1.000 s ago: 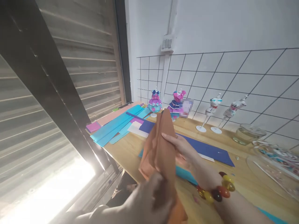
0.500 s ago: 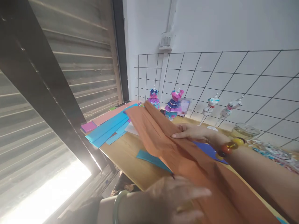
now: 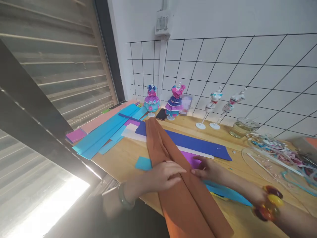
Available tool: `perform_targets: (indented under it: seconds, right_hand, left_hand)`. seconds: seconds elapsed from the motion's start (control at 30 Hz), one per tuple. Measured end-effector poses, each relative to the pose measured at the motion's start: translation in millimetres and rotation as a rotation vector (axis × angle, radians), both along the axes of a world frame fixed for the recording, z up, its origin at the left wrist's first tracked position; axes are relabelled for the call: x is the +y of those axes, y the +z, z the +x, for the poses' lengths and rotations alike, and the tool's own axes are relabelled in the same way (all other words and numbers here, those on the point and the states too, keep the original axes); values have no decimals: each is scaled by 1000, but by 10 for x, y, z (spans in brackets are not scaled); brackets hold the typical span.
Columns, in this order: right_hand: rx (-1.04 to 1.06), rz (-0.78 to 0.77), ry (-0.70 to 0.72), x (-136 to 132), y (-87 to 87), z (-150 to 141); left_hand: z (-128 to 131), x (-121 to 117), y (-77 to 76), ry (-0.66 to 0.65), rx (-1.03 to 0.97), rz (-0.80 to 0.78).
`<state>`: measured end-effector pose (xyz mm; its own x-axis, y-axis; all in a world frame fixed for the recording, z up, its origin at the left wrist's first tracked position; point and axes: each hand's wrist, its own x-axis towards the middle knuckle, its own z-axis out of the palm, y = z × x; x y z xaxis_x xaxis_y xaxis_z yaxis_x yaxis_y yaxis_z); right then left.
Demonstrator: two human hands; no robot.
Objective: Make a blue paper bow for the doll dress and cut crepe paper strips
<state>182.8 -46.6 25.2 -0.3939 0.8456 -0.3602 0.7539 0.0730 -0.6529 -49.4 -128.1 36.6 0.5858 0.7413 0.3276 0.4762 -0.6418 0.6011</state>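
A long folded sheet of orange-brown crepe paper runs from the middle of the table to the near edge, with a crease or overlap along its length. My left hand lies on top of it, fingers stretched out and thumb apart. At the sheet's right edge is my right hand, its thumb at the edge and its curved fingers apart, over a purple piece. Under the far part of the orange sheet lie a dark blue strip and a white strip.
Blue sheets lie at the left. Two dressed mini mannequins and a phone stand or lie at the back. Two white mannequins, a glass bowl and tangled ribbons are rightward. A wire grid lines the wall.
The orange sheet has come down flatter onto the table, uncovering the blue strip. My left hand now rests on it, and my right hand has moved to its right edge. The view has shifted.
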Motion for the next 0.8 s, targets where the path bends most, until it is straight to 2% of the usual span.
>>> perform_targets:
  seconds: [0.1,0.23,0.37,0.47,0.6,0.8]
  right_hand:
    - [-32,118,114,-302,-104,110]
    - [-91,424,52,-616,-153,190]
    - [-113,660,72,-702,-200,227]
    - [-150,754,113,-716,-261,292]
    - [-228,761,89,-811,-352,397]
    - [-227,794,82,-976,-402,454]
  left_hand:
    - [-177,356,-15,54,72,140]
    - [-403,885,-106,132,269,244]
    - [-496,1255,-211,136,486,269]
    - [-481,1390,-264,87,595,323]
    - [-420,1442,-271,104,649,379]
    - [-452,1400,-93,179,673,403]
